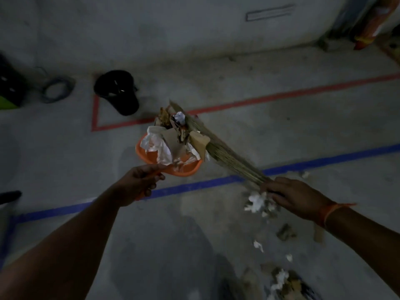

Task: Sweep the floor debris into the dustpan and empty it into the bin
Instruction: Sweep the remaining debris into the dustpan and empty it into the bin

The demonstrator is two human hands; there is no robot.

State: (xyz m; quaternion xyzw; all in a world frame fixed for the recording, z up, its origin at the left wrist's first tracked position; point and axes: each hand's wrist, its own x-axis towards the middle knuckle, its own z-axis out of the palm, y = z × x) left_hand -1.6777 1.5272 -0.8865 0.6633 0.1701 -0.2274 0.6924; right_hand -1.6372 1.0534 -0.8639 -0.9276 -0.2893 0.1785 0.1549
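My left hand (138, 182) grips the handle of an orange dustpan (142, 152), held above the floor. The pan is heaped with white paper, cardboard scraps and dry leaves (173, 137). In my right hand (294, 195) is a straw broom (218, 150), gripped at its bound end, and its bristles lie across the pile on the pan's right side. A black bin (118, 92) stands on the floor beyond the pan, to the left, inside a red taped corner. More paper and leaf debris (257, 201) lies on the floor under my right hand and further down (285, 280).
Red tape (270, 97) and blue tape (194, 186) lines cross the grey concrete floor. A coiled cable (57, 89) and a dark box (9, 87) lie at the far left by the wall. An orange object (372, 27) leans at the top right corner.
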